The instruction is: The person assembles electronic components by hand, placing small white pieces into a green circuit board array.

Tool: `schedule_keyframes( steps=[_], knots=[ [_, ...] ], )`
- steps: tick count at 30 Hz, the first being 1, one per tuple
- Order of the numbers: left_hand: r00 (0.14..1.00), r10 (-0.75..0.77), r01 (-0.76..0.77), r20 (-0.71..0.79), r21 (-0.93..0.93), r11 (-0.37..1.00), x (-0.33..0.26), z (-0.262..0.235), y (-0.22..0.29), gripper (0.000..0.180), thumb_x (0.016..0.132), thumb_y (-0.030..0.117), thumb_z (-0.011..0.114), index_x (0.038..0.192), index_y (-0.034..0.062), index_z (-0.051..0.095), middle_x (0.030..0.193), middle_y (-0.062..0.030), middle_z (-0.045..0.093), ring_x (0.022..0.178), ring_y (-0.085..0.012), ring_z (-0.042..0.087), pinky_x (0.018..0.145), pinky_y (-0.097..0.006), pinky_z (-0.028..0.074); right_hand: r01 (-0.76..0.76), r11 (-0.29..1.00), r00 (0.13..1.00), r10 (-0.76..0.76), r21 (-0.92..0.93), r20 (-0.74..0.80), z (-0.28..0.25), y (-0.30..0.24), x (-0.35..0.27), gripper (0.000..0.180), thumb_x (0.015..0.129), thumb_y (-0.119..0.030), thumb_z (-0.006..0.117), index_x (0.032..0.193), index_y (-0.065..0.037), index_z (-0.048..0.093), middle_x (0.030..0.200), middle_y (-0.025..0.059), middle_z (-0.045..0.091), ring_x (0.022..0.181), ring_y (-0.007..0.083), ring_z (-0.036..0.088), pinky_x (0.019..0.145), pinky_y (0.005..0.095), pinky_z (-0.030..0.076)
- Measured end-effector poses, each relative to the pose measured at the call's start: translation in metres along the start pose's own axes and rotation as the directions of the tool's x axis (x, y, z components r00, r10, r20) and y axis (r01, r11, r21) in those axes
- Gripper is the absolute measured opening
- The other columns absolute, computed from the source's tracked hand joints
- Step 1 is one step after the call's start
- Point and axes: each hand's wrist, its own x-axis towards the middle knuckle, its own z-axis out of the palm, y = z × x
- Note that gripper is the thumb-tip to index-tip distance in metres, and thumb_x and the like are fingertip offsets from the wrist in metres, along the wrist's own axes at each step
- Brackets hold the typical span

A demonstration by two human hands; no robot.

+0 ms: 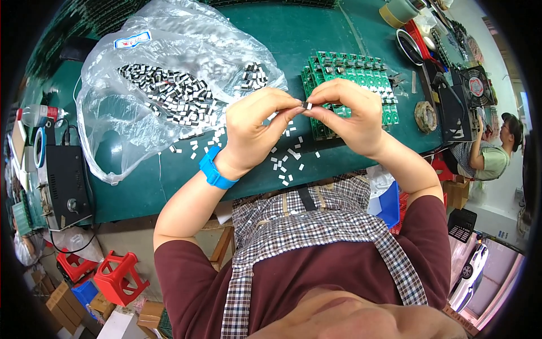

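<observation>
Between the fingertips of both hands is a small black-and-white block (306, 105). My left hand (252, 125), with a blue band at the wrist, pinches its left end. From the other side my right hand (353, 113) pinches the right end with thumb and forefinger. Many similar black-and-white blocks (169, 93) lie heaped in a clear plastic bag (121, 127) to the left. Small white pieces (280, 165) are scattered on the table below my hands. Behind my right hand stands a stack of green circuit boards (344, 62), partly covered by it.
The green table (141, 198) carries a roll of tape (425, 117) and a black fan (476, 87) at right. At left stand a black control box (66, 183) and a bottle (42, 114). Red stools (120, 277) are on the floor. Another person (497, 147) sits far right.
</observation>
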Motion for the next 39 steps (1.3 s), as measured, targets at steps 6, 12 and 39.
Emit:
schedule_keyframes(
  steps=[6, 12, 39],
  knots=[
    [0.964, -0.263, 0.263, -0.046, -0.004, 0.965, 0.011, -0.014, -0.003, 0.011, 0.083, 0.002, 0.059, 0.094, 0.0005, 0.064, 0.082, -0.0119, 0.063, 0.067, -0.0209, 0.06, 0.061, -0.027, 0.047, -0.325, 0.833, 0.927, 0.374, 0.448, -0.022, -0.01, 0.013, 0.01, 0.014, 0.082, -0.002, 0.064, 0.096, 0.002, 0.063, 0.092, 0.0051, 0.066, 0.085, 0.0098, 0.063, 0.076, 0.023, 0.051],
    [0.896, -0.341, 0.046, 0.284, 0.706, 0.707, -0.004, -0.023, -0.029, 0.017, 0.078, 0.009, 0.064, 0.092, 0.0014, 0.057, 0.083, -0.0135, 0.059, 0.082, -0.0309, 0.058, 0.07, -0.04, 0.047, -0.239, 0.949, 0.969, 0.247, -0.206, 0.014, -0.066, 0.044, 0.015, 0.015, 0.079, -0.005, 0.066, 0.094, 0.0, 0.065, 0.088, 0.009, 0.067, 0.08, 0.0166, 0.065, 0.074, 0.0264, 0.051],
    [0.896, -0.363, 0.098, 0.256, 0.682, 0.724, -0.007, -0.005, -0.051, 0.01, 0.073, 0.012, 0.058, 0.079, 0.0042, 0.058, 0.077, -0.016, 0.057, 0.077, -0.0338, 0.058, 0.067, -0.045, 0.047, 0.136, 0.736, 0.965, 0.053, -0.663, 0.256, -0.072, 0.047, 0.0, 0.007, 0.081, -0.009, 0.061, 0.085, -0.004, 0.06, 0.078, 0.0103, 0.057, 0.07, 0.0288, 0.06, 0.061, 0.0379, 0.049]
  ],
)
